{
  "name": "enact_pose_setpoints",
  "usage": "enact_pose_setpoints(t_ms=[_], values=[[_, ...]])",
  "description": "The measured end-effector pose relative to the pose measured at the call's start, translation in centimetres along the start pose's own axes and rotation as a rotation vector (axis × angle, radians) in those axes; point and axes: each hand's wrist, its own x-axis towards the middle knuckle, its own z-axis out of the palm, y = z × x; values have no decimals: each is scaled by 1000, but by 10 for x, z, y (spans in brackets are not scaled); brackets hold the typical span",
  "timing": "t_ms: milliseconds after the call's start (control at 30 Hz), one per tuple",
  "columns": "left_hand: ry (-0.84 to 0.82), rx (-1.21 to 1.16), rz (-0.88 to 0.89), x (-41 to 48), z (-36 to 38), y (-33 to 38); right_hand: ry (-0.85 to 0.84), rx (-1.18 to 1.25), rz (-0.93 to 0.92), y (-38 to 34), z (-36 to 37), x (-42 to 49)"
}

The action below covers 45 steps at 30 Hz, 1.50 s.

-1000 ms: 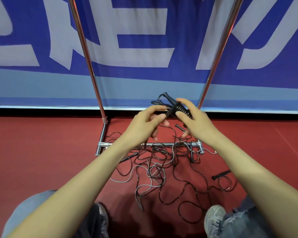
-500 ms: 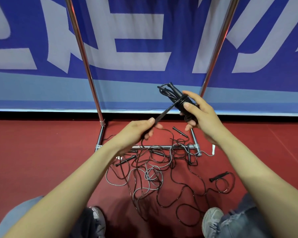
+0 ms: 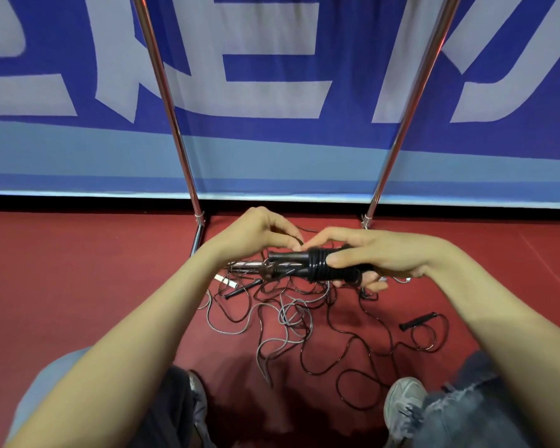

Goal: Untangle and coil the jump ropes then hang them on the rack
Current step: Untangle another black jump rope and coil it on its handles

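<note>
Head view: right hand [image 3: 380, 257] grips the wrapped jump rope [image 3: 304, 265], handles together and cord wound round them, held over the rack [image 3: 167, 101] base bar. Left hand [image 3: 256, 234] pinches its cord end, just beside. Tangled ropes [image 3: 291, 318] lie on the red floor [image 3: 78, 286] beneath.

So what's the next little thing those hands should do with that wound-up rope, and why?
Probably tuck the loose end, pinched by the left hand, under the black cord. The right hand grips the handles with that cord wound tightly round them, so securing the end looks like the last step before the rack.
</note>
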Motion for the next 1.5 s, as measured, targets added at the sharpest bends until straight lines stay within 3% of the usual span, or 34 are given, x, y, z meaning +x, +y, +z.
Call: enact_pose_setpoints(t_ms=[133,233,333,500,600,733,800,900,1067,1233,1300,1400,1500], values=[[32,119,-10,0,5,3,53,-249,167,0,8,8],[161,143,7,4,18,7,249,-439,223,2,10,17],[250,-40,-14,6,24,8,447,-609,148,5,7,23],[228,-468,-64,7,27,16,832,-906,2,17,-9,32],[146,-526,-116,7,24,18,999,-884,-67,18,-13,30],[53,-568,-120,7,20,16,1093,-738,-112,10,-16,24],[34,-559,-133,7,18,13,1047,-463,-183,5,-13,22],[25,-474,-160,3,13,10,821,28,-348,-4,-9,16],[-16,-276,-114,-5,1,14,373,341,-421,-13,-7,2],[75,15,-23,-2,-17,6,73,253,-252,-6,-9,5],[-3,88,-33,1,-20,-2,11,134,-117,-2,-8,8],[-127,194,-84,8,-11,-11,6,-120,114,1,-4,19],[-26,212,-125,15,-5,-13,96,-247,179,0,-6,31]])
